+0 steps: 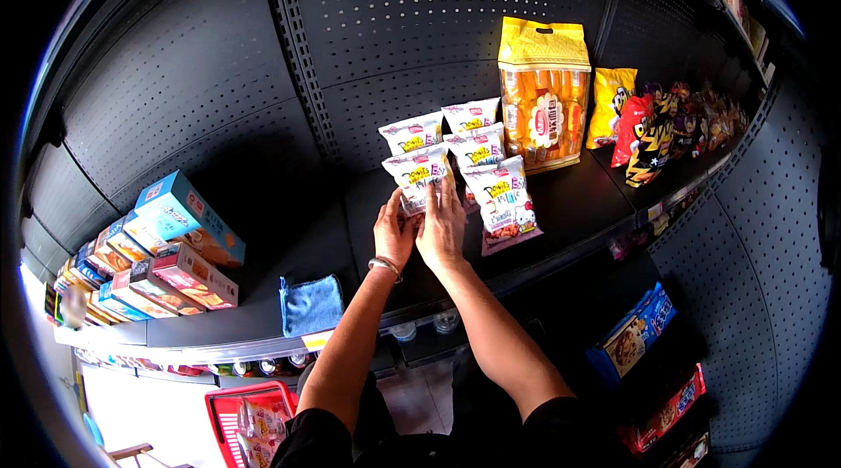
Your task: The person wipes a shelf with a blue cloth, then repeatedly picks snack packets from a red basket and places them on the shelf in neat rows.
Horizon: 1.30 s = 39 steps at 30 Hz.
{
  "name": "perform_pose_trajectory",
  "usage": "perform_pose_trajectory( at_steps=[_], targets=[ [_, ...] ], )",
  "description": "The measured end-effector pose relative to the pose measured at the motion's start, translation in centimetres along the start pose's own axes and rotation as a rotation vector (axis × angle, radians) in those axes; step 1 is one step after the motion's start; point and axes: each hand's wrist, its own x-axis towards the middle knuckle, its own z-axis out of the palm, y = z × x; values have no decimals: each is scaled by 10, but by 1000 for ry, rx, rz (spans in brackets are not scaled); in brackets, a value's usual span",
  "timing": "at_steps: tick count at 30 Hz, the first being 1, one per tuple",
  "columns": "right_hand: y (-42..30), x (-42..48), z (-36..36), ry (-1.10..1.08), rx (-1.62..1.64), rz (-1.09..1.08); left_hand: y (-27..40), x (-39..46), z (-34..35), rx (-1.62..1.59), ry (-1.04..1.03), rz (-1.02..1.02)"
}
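My left hand (394, 235) and my right hand (441, 228) are together on the lower part of a white snack bag (415, 169) with colourful print, which stands upright on a black metal shelf. The left fingers hold its lower left side, and the right fingers lie over its front at the lower right. Behind it stands a matching bag (412, 133). To the right, a second row of matching bags ends at the front in a bag (502, 202) leaning slightly back. The lower part of the held bag is hidden by my fingers.
A tall yellow bread package (544, 100) stands right of the bags, with a yellow snack bag (611, 107) beyond it. A blue cloth (312, 305) lies near the shelf's front edge. Boxes (190, 225) fill the left. Below is a red basket (220, 415) holding similar bags.
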Motion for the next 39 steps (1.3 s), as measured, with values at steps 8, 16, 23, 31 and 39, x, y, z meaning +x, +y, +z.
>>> perform_pose_trajectory(
  at_steps=[8, 16, 23, 31, 39],
  targets=[
    [-30, 1, -21, 12, 12, -37, -7, -4, -15, 71, 30, 41],
    [-65, -11, -15, 1, 340, -194, 38, -5, -92, -34, 251, 105],
    [-76, -23, -6, -154, 329, -187, 141, -74, -224, -240, 381, 136],
    [-69, -13, 17, -237, 518, -145, 66, -379, -383, 535, 639, -468],
    [-51, -11, 30, -308, 476, -121, 65, -608, -391, 634, 1053, -1009]
  ],
)
